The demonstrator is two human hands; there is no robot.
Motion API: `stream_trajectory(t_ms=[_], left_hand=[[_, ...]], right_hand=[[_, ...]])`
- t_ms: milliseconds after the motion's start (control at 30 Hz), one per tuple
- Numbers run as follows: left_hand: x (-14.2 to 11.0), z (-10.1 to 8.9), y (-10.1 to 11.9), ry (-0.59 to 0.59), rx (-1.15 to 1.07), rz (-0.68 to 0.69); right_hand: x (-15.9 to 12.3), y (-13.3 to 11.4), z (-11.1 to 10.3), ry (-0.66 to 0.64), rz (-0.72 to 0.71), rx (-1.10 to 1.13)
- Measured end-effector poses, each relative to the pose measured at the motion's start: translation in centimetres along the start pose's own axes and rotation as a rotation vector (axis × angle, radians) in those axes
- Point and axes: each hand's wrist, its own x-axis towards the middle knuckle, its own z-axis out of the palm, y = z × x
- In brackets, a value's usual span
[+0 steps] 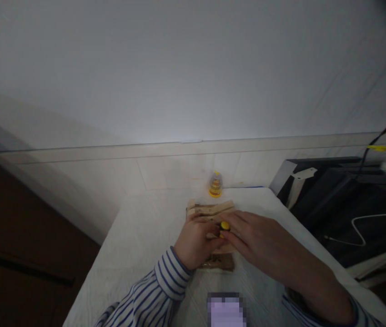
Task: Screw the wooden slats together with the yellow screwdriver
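The left hand (pixel 198 240) and right hand (pixel 252 234) meet, fingers bent inward. Around and below them spreads the white-covered desk (pixel 138 236). Brown-and-tan material (pixel 227 262) lies under them, showing on their far and near sides. A phone (screen pixelated) (pixel 227 313) sits nearer; a small yellow-based container (pixel 215 185) stands beyond. Smallest — a yellow-topped piece (pixel 225 225), pinched in the right fingertips; whether the left grips it, I cannot tell.

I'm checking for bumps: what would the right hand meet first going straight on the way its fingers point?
For the right hand, probably the small yellow piece, then the left hand just beyond it, though depth is unclear.
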Motion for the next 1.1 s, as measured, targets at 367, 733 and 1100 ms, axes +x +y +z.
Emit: stream_trajectory(t_ms=[367, 733, 1100], left_hand=[[-0.02, -0.20, 0.03, -0.094, -0.024, 0.014], [0.01, -0.69, 0.14, -0.160, -0.031, 0.043], [-0.14, -0.25, 0.11, -0.091, 0.012, 0.019]], right_hand=[[0.13, -0.16, -0.02, -0.069, 0.012, -0.033], [0.03, -0.42, 0.23, -0.050, 0.015, -0.130], [0.18, -0.32, 0.27, -0.078, 0.069, -0.117]])
